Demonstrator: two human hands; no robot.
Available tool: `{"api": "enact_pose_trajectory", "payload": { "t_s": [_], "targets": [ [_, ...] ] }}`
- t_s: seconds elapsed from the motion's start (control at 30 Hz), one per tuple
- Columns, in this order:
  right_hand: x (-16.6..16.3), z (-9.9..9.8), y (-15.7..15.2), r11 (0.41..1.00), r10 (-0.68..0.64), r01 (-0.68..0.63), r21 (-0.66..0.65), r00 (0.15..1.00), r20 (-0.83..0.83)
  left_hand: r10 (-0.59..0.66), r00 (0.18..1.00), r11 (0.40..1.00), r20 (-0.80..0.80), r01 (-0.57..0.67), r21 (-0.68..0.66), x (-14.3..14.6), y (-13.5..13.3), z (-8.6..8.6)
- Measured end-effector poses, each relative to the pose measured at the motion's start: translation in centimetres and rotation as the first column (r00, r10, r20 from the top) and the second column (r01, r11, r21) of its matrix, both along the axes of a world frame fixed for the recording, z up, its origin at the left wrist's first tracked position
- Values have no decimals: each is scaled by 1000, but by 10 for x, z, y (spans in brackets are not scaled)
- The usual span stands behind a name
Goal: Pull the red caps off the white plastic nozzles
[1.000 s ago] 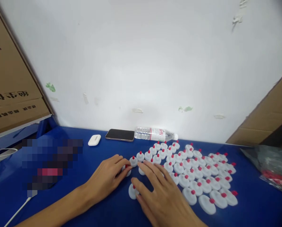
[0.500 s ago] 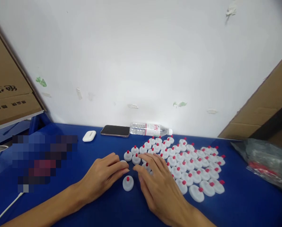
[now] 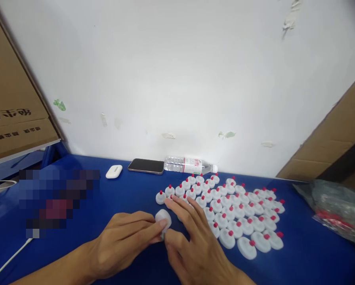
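Observation:
Pinched between the thumb and fingers of my left hand (image 3: 128,237) is a small white bottle (image 3: 163,215), tilted with its rounded base up and away from me. My right hand (image 3: 192,241) is against the bottle's near end, thumb and forefinger closed there, the other fingers stretched forward over the table. That end of the bottle is hidden by the fingers, so its cap does not show. Beyond and to the right of my right hand stand many small round white bottles (image 3: 227,238) with red caps, set close together; some are partly covered by my fingers.
At the wall lie a clear water bottle (image 3: 192,164) on its side, a phone (image 3: 146,166) and a white earbud case (image 3: 114,171). A plastic bag (image 3: 338,213) with red pieces lies right. Cardboard (image 3: 17,87) flanks the blue table (image 3: 121,194); a white cable (image 3: 12,259) runs left.
The bottle that stood alone between my hands is gone from its spot, and a tilted bottle is now in my left hand. My right hand has closed in on its near end.

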State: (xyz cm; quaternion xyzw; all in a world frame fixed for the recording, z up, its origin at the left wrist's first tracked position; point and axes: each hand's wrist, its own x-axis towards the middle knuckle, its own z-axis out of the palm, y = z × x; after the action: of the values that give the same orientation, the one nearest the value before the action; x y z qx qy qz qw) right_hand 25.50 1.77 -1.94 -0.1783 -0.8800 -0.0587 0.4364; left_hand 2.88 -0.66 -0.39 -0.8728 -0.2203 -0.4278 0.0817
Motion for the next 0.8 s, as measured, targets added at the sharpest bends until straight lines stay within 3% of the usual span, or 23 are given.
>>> {"api": "enact_pose_trajectory", "payload": {
  "t_s": [0.17,0.33,0.53,0.7,0.8],
  "targets": [
    [-1,1,1,999,3,-5,-35,998,-65,-29,999,992,43,34,-123,0,-1,-1],
    [2,3,3,993,-30,31,-115,1000,5,14,992,958,125,22,-285,9,-5,-9],
    [4,1,6,980,36,-39,-195,999,-21,150,988,982,-21,-151,-112,13,-6,-1],
    [5,2,4,968,25,-36,-250,999,-47,159,983,986,-87,-163,-42,1,0,0],
    [5,5,2,970,27,-38,-238,998,-51,249,950,968,-190,-246,38,-6,2,-5]
  ]
}}
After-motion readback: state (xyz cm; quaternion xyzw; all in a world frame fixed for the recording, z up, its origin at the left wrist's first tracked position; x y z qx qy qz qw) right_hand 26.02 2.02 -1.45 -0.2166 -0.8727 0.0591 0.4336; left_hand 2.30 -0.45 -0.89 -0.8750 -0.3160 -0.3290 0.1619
